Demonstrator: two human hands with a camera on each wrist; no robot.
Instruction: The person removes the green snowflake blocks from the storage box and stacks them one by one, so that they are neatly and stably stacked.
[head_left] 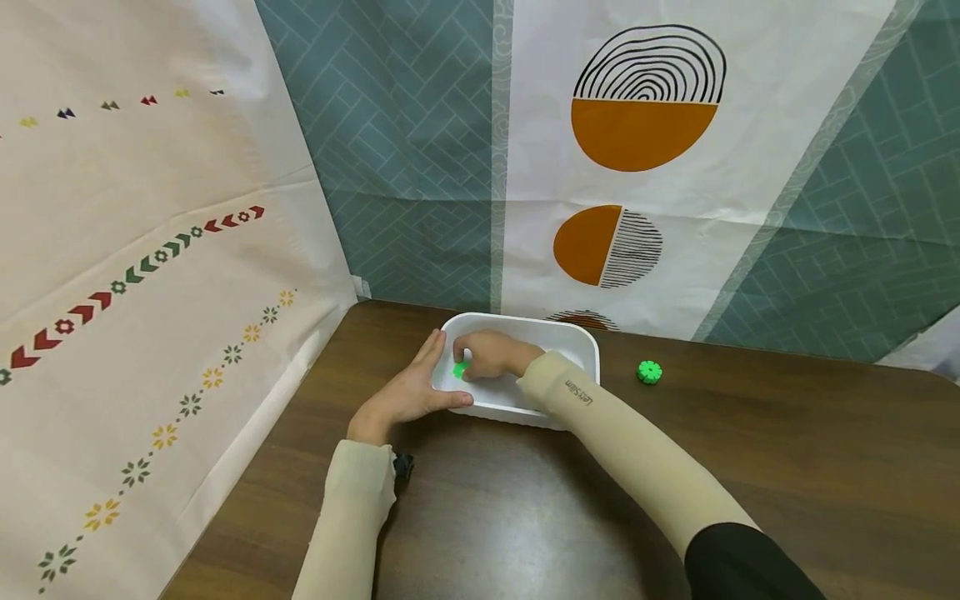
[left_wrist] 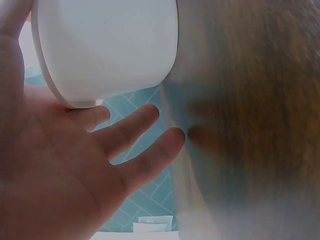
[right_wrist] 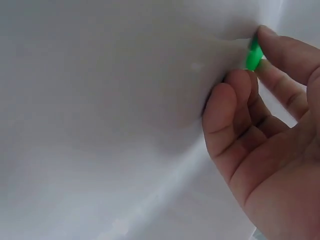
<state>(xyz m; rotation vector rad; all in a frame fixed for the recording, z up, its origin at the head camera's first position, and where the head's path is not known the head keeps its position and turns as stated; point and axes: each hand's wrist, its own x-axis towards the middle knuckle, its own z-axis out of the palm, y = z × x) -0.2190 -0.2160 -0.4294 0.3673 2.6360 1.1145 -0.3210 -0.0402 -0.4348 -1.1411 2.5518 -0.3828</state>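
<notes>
A white plastic tub (head_left: 551, 329) with rounded corners stands on the table. At its left end is my left hand (head_left: 408, 392), holding the tub between the thumb on the near rim and the fingers at the far left corner. Two fingers (left_wrist: 145, 157) of that hand stretch out free below the tub's wall in the left wrist view. Inside the tub, my right hand (head_left: 491, 354) pinches a small green disc (right_wrist: 254, 54) by its edge, low near the left end. Its other fingers (right_wrist: 220, 102) curl close to the tub's inner surface.
Another green disc (head_left: 649, 372), notched round its edge, lies on the brown wooden table (head_left: 750, 400) right of the tub. Patterned cloth (head_left: 420, 167) hangs behind the table, and a white printed cloth (head_left: 150, 333) borders it on the left.
</notes>
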